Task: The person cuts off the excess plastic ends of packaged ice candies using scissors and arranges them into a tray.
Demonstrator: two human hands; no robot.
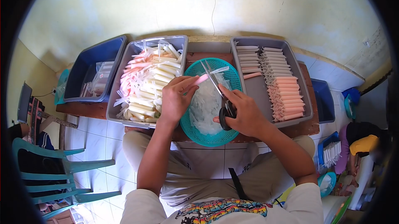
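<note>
My left hand (176,99) pinches a pink plastic-wrapped stick (201,79) above a round teal basket (193,134). In my right hand (243,112) are black-handled scissors (227,112), their blades parted around the clear wrapper end just beyond the stick. Clear plastic scraps (205,112) lie in the basket below. At the left, a grey tray (114,114) holds a loose pile of white and pink sticks with long wrapper tails. At the right, another grey tray (259,95) holds stacked rows of white and pink sticks, with one pink stick lying apart near its middle.
A dark blue tray (75,85) with packaged sticks stands at the far left of the wooden bench (311,112). A green plastic chair (45,177) is at the lower left. At the right are a blue bin (323,101) and a person (363,141) beside more containers.
</note>
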